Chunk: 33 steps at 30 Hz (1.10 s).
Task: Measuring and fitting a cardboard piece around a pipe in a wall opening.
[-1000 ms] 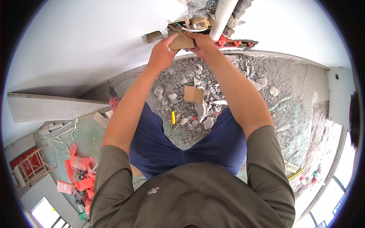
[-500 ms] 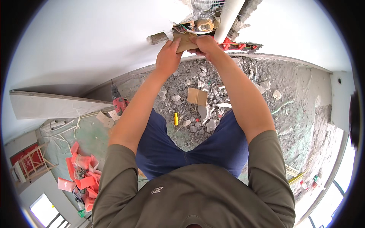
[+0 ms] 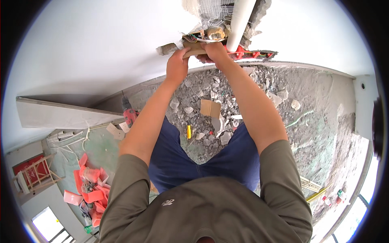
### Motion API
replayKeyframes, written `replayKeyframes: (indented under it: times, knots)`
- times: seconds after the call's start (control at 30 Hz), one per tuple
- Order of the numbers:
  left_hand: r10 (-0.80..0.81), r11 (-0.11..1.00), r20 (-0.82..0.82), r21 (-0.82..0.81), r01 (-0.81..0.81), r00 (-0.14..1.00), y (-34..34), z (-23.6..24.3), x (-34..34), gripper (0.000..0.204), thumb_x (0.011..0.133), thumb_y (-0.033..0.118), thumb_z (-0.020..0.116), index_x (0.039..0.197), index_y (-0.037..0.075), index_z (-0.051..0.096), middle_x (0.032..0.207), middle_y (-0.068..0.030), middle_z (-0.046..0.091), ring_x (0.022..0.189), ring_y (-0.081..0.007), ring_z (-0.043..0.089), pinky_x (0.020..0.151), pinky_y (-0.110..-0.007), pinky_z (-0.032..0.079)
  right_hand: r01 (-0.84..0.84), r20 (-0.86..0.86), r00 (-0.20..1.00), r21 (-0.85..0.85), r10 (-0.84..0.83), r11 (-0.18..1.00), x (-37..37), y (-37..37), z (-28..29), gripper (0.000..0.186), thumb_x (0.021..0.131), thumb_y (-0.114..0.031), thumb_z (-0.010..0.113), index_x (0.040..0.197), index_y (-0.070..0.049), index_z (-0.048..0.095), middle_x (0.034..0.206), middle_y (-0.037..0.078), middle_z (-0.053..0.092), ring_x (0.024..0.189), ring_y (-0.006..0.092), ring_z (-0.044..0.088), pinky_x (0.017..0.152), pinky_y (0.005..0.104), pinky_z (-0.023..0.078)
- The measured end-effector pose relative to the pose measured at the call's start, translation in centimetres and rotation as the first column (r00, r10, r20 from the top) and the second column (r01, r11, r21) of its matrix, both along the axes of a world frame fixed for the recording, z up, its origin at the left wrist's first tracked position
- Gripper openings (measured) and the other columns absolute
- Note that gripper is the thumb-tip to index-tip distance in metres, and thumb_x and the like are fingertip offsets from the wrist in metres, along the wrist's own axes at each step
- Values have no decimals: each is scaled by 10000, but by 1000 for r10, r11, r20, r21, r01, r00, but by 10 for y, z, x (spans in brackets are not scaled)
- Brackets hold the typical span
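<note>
white pipe (image 3: 240, 22) beside hands — rubble (image 3: 210, 87) below

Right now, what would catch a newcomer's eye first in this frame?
Both hands, left hand and right hand, press a brown cardboard piece against a broken opening in the white wall, beside a white pipe. Below, grey rubble covers the floor, with pink scraps lower left.

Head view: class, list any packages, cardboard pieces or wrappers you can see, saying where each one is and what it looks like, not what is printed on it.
Cardboard piece: brown, flat, held by left hand and right hand at the broken wall opening.
Cardboard piece on the rubble: brown, roughly square, lying flat.
Pink wrappers: crumpled heap on the floor, lower left.
</note>
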<state>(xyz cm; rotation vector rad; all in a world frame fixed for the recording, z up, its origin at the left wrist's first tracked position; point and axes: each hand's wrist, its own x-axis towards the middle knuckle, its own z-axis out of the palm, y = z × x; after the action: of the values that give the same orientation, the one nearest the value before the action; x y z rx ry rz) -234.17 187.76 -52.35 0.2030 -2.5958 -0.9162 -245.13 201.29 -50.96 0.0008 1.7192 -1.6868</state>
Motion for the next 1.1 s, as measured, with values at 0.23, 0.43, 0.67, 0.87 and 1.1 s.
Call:
replayKeyframes:
  times: [0.23, 0.43, 0.67, 0.87, 1.1]
  knots:
    - [130, 972, 16, 196, -131, 991, 11, 4, -5, 301, 874, 8, 475, 1154, 8, 587, 956, -121, 660, 769, -194, 661, 678, -309, 515, -125, -817, 519, 219, 251, 968, 7, 34, 7, 345, 847, -180, 641, 1182, -107, 602, 912, 144, 671, 832, 206, 656, 747, 315, 519]
    - [198, 720, -49, 686, -111, 979, 32, 13, -6, 255, 930, 95, 537, 1152, -30, 520, 945, -125, 661, 831, -177, 673, 640, -284, 542, 96, -713, 682, 305, 161, 947, 13, 19, 11, 200, 834, -236, 696, 927, -59, 705, 623, 89, 608, 561, 143, 527, 565, 330, 445]
    - [372, 464, 5, 865, -190, 928, 48, 17, -8, 274, 952, 156, 554, 1086, -79, 510, 950, -171, 648, 879, -234, 675, 653, -308, 573, 178, -671, 740, 269, 52, 947, 12, 11, 3, 232, 823, -271, 703, 859, -42, 719, 606, 80, 624, 534, 140, 544, 541, 320, 447]
    - [196, 154, 216, 957, -248, 957, 44, 16, -16, 308, 974, 255, 516, 926, -43, 576, 769, -123, 645, 621, -173, 638, 522, -277, 497, 200, -657, 751, 329, 71, 923, 11, 9, 3, 300, 792, -353, 699, 823, -54, 715, 660, 144, 642, 634, 295, 626, 624, 389, 483]
    - [183, 218, 273, 925, -310, 945, 32, 14, -29, 336, 972, 271, 518, 846, -28, 602, 670, -79, 605, 526, -135, 556, 459, -260, 418, 221, -730, 664, 399, 162, 890, 19, 10, 6, 296, 841, -297, 675, 865, -2, 688, 689, 98, 673, 619, 162, 655, 581, 328, 497]
